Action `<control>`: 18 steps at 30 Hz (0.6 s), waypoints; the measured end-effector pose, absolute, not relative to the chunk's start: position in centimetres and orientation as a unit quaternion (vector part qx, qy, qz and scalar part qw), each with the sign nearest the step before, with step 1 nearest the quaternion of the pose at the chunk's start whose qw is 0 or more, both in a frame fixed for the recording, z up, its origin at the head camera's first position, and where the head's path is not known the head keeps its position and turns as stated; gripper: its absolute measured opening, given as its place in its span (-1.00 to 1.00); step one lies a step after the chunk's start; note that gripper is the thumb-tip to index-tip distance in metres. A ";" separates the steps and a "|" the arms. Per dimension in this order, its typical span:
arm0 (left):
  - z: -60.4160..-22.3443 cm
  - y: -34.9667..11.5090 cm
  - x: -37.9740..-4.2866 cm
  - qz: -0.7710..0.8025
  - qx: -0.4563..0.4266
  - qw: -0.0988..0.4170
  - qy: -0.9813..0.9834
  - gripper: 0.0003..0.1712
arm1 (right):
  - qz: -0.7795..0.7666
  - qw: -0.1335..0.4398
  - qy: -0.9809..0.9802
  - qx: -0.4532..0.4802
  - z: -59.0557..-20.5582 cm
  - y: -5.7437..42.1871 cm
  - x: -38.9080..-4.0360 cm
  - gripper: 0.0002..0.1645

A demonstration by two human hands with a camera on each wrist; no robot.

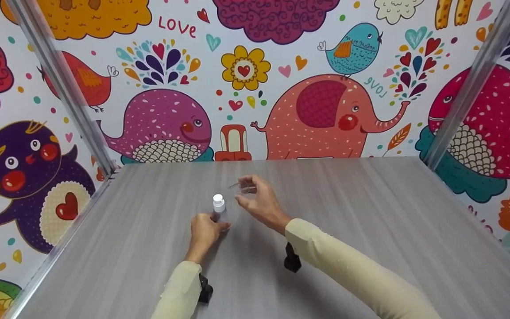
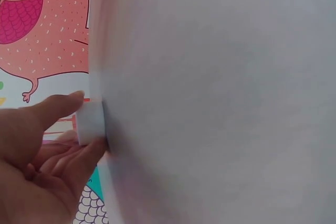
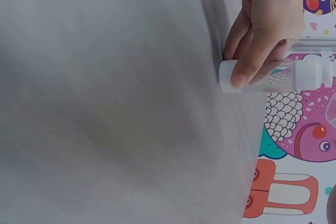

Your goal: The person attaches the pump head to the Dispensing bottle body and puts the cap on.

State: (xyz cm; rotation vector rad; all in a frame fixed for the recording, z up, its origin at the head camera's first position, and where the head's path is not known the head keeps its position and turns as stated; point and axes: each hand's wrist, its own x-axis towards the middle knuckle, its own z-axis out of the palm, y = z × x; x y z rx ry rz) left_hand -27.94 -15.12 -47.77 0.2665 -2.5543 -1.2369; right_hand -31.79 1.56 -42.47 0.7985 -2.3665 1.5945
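Observation:
A small bottle (image 1: pixel 218 203) with a white top, a clear body and a white base (image 3: pixel 228 76) stands upright on the table. My left hand (image 1: pixel 204 230) grips it low down, the thumb (image 3: pixel 240 78) lying on the base in the right wrist view. Above and to the right of the bottle, my right hand (image 1: pixel 261 201) holds a clear, see-through cap (image 1: pixel 249 190) between thumb and fingers. Only part of that cap shows at the right edge of the right wrist view. In the left wrist view, the left hand's thumb and fingers lie on either side of the white base (image 2: pixel 90 123).
The grey wood-grain table (image 1: pixel 348 199) reaches back to a wall (image 1: pixel 184 66) printed with cartoon animals. Metal posts (image 1: pixel 67 88) stand at the back corners, and a metal rail (image 1: pixel 56 254) runs along the left side. Dark devices (image 1: pixel 292 259) are strapped under both wrists.

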 end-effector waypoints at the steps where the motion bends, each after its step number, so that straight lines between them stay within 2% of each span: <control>1: -47.8 -15.1 -28.0 -0.429 0.091 0.148 -0.886 -0.79 | 0.533 0.091 -0.797 0.270 -42.4 1.5 -31.8 -0.51; 18: -47.8 -15.0 -27.8 -0.420 0.080 0.156 -0.890 -0.77 | 0.530 0.098 -0.785 0.304 -42.5 0.7 -31.8 -0.46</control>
